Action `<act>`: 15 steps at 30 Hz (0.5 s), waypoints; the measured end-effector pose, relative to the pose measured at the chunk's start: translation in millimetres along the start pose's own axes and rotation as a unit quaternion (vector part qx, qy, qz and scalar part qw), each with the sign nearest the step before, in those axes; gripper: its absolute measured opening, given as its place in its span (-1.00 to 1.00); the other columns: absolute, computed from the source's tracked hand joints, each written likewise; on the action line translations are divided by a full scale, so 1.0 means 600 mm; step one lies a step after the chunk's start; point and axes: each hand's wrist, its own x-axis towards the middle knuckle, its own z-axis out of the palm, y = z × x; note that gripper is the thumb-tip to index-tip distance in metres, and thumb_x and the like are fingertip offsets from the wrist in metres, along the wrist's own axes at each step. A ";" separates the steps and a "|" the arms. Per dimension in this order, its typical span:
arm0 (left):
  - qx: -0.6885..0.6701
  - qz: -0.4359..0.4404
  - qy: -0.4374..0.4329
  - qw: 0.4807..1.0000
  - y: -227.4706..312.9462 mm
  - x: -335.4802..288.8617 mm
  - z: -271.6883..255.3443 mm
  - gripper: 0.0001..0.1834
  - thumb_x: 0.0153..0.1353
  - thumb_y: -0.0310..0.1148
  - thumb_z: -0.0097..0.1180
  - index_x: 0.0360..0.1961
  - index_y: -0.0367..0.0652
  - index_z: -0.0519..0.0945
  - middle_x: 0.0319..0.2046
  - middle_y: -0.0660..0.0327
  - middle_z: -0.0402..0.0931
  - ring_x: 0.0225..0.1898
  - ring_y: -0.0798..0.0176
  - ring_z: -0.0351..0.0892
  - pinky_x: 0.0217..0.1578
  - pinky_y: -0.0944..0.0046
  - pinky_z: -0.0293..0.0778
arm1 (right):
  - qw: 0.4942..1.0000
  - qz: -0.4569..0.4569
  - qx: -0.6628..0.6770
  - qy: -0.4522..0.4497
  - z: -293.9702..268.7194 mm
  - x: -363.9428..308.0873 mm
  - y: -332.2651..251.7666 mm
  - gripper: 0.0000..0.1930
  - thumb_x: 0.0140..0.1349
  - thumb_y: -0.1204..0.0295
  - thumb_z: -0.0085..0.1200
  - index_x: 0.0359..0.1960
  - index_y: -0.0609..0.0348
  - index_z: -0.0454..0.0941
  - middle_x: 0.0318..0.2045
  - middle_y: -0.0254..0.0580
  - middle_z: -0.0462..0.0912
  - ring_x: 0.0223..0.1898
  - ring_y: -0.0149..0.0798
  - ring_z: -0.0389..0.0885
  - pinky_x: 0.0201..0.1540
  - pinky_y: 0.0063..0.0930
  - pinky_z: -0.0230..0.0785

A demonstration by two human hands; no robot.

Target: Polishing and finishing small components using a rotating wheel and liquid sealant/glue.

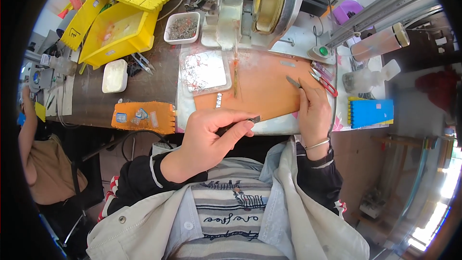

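My left hand (209,132) is closed in a pinch in front of the work board. A small dark metal piece (256,119) sticks out past its thumb and fingertip; the rest of it is hidden in the fingers. Over the board's right end, my right hand (315,113) has its fingertips on a grey, blade-like metal tool (293,82). Most of that tool shows beyond the fingers, above the orange-brown board (267,84). Red-handled snips (327,85) lie just right of my right hand. A clear tray (204,72) with many fine wire-like bits sits on the board's left side.
A machine with a brass-coloured wheel (268,2) stands behind the board. At left are a yellow bin (118,43), a white dish (115,76) and an orange notched card (144,116). A blue notched card (370,113) is at right. Another person's arm (28,130) is far left.
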 end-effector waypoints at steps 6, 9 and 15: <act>-0.004 -0.005 0.009 1.000 -0.003 -0.009 -0.009 -0.76 0.37 -0.53 0.05 -0.04 -0.42 0.64 -0.39 0.08 0.70 -0.59 0.53 0.43 -0.57 0.54 0.37 | 0.987 -0.069 -0.121 0.076 -0.022 0.004 -0.019 -0.68 0.21 0.51 0.17 0.03 0.12 0.65 -0.08 0.00 0.57 -0.08 -0.02 0.56 -0.03 -0.26 0.40; -0.012 -0.021 0.015 1.000 0.000 -0.016 -0.010 -0.76 0.37 -0.52 0.05 -0.03 -0.42 0.64 -0.38 0.09 0.70 -0.59 0.53 0.43 -0.57 0.55 0.36 | 0.993 -0.050 0.009 0.107 -0.067 0.016 -0.040 -0.62 0.15 0.56 0.21 0.06 0.15 0.63 -0.10 -0.03 0.57 -0.17 -0.12 0.59 -0.17 -0.39 0.42; -0.016 -0.038 -0.015 0.999 0.014 -0.016 0.005 -0.77 0.38 -0.52 0.05 -0.05 -0.41 0.64 -0.40 0.10 0.69 -0.60 0.53 0.41 -0.57 0.54 0.35 | 0.977 -0.158 0.102 0.099 -0.240 0.059 -0.109 -0.42 0.12 0.34 0.32 0.22 0.15 0.49 0.01 -0.04 0.62 -0.27 -0.29 0.58 -0.36 -0.59 0.35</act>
